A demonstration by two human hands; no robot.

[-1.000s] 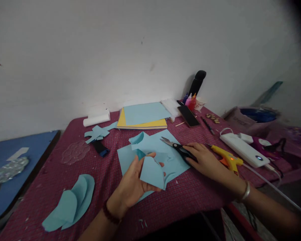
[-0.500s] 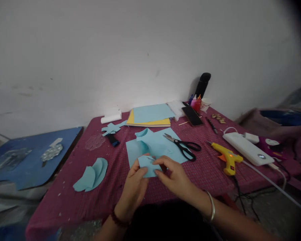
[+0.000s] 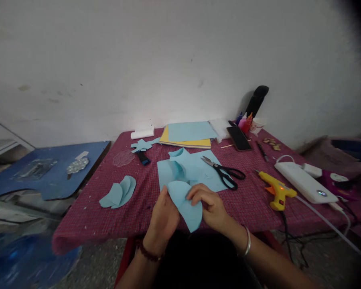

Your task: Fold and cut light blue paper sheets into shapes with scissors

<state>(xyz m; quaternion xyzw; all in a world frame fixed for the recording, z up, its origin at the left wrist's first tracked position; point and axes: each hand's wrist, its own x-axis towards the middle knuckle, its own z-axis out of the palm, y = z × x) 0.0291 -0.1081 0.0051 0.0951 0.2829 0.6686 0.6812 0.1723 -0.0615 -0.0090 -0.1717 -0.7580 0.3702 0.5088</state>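
Observation:
My left hand (image 3: 165,216) and my right hand (image 3: 209,205) both pinch a rounded light-blue paper cut-out (image 3: 186,204) held over the near edge of the table (image 3: 132,212). Just beyond it lies a light-blue sheet (image 3: 192,170) with a curled flap and cut-away parts. Black-handled scissors (image 3: 225,173) rest on that sheet's right side, untouched. A small stack of similar blue petal shapes (image 3: 118,193) lies to the left on the red checked cloth.
A yellow glue gun (image 3: 277,192), a white power strip (image 3: 305,182) and cables lie at the right. A paper stack (image 3: 188,135), a phone (image 3: 239,138), small bottles (image 3: 245,120) and a white roll (image 3: 142,133) line the back. A blue board (image 3: 48,170) sits at the left.
My right hand left the scissors on the sheet and joined my left hand on the cut-out. The paper shape now hangs open between both hands. The view pulled back from the table.

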